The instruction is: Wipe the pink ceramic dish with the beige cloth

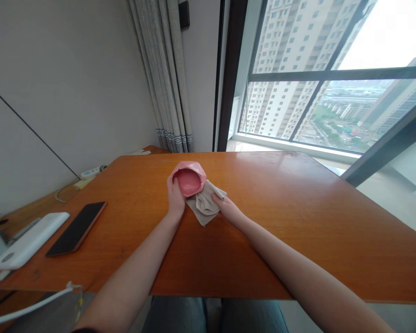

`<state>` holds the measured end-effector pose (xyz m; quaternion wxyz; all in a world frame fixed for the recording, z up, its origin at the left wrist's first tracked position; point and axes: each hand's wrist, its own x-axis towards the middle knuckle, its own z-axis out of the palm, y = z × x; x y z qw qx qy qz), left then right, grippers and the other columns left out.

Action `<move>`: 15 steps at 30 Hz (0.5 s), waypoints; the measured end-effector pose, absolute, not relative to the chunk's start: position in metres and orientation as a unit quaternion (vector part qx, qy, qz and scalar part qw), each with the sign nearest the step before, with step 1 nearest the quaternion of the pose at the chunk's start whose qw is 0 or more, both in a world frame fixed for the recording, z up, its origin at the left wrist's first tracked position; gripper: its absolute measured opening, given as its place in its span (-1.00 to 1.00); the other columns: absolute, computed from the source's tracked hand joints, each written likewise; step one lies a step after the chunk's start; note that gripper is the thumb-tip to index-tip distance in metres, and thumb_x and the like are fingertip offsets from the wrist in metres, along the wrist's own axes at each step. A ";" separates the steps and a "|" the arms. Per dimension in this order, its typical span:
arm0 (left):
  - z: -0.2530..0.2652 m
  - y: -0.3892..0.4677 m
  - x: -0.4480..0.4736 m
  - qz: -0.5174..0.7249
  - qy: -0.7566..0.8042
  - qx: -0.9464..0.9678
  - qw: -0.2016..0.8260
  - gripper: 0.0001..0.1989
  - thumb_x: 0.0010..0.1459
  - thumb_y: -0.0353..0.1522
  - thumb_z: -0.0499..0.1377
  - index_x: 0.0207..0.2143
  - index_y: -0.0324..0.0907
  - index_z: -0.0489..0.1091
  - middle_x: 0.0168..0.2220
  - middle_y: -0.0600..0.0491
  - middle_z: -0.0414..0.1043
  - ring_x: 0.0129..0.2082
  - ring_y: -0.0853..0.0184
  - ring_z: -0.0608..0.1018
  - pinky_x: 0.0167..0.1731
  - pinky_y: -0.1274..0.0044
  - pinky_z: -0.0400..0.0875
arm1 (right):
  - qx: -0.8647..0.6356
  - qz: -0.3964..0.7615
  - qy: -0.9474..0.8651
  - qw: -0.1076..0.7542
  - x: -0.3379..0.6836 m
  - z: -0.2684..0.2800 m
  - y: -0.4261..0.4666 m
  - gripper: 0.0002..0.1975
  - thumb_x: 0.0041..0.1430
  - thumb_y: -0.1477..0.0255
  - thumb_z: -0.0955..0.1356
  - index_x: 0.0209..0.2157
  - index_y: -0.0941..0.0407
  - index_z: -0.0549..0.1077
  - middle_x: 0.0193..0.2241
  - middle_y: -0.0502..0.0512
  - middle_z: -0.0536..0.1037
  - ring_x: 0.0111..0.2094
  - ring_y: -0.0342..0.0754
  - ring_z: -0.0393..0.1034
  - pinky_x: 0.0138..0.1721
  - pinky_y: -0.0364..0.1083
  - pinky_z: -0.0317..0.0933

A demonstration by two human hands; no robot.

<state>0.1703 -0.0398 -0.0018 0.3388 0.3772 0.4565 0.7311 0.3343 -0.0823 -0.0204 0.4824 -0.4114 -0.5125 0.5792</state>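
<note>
The pink bowl (201, 172) lies at 1 o'clock from the left hand (176, 200) and at 10 o'clock from the right hand (229, 211); the grey cloth (206, 206) lies between the two hands, at 5 o'clock from the bowl and against its lower right side. The left hand grips the bowl at its 8 o'clock side, thumb at the edge of the opening; the right hand grips the bunched cloth, thumb on top, one loose corner pointing to 6 o'clock. The left forearm comes in from 7 o'clock, the right from 4 o'clock, both stretched over the wooden counter (298, 208). The bowl is tilted, its opening facing the person; its smooth pink inner wall shows; whether its underside touches the counter I cannot tell. A dark phone (76, 228) lies flat at about 8 o'clock from the left hand; a white device (33, 238) lies just beyond it.
</note>
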 end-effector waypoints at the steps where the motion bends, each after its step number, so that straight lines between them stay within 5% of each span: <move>1: 0.000 -0.039 0.169 0.737 0.453 0.364 0.344 -0.70 0.13 -0.19 0.10 -0.17 -0.18 0.39 -0.10 0.00 0.44 -0.02 0.28 0.43 0.06 0.45 0.25 | -0.425 0.572 -0.520 0.471 0.336 -0.021 -0.081 -0.42 0.00 0.01 0.35 -0.04 0.10 0.45 -0.04 0.15 0.51 0.05 0.15 0.35 0.11 0.14 0.20; 6: 0.000 -0.045 0.183 0.676 0.414 0.269 0.547 -0.61 0.13 -0.13 0.07 -0.15 -0.25 0.39 -0.21 -0.05 0.48 -0.15 0.23 0.51 -0.14 0.40 0.42 | -0.539 0.345 -0.520 0.565 0.359 -0.009 -0.074 -0.23 0.00 0.06 0.37 0.19 0.10 0.19 0.17 0.23 0.27 0.21 0.16 0.12 0.22 0.19 -0.02; 9: -0.002 -0.054 0.194 0.625 0.382 0.304 0.609 -0.61 0.11 -0.17 0.14 -0.07 -0.21 0.34 -0.13 -0.06 0.46 -0.12 0.24 0.51 -0.17 0.42 0.45 | -0.462 0.298 -0.552 0.627 0.364 0.003 -0.079 -0.21 0.10 0.09 0.30 0.28 0.01 -0.05 0.28 0.18 0.07 0.22 0.05 0.10 0.22 0.11 0.00; 15: -0.005 -0.067 0.205 0.421 0.390 0.447 0.686 -0.51 0.07 -0.04 0.15 -0.05 -0.14 0.28 -0.15 -0.08 0.45 -0.28 0.25 0.55 -0.31 0.39 0.48 | -0.448 0.394 -0.517 0.614 0.364 -0.004 -0.069 -0.46 -0.01 0.27 0.36 0.05 0.06 0.32 0.07 0.10 0.39 0.11 0.04 0.23 0.17 0.03 0.08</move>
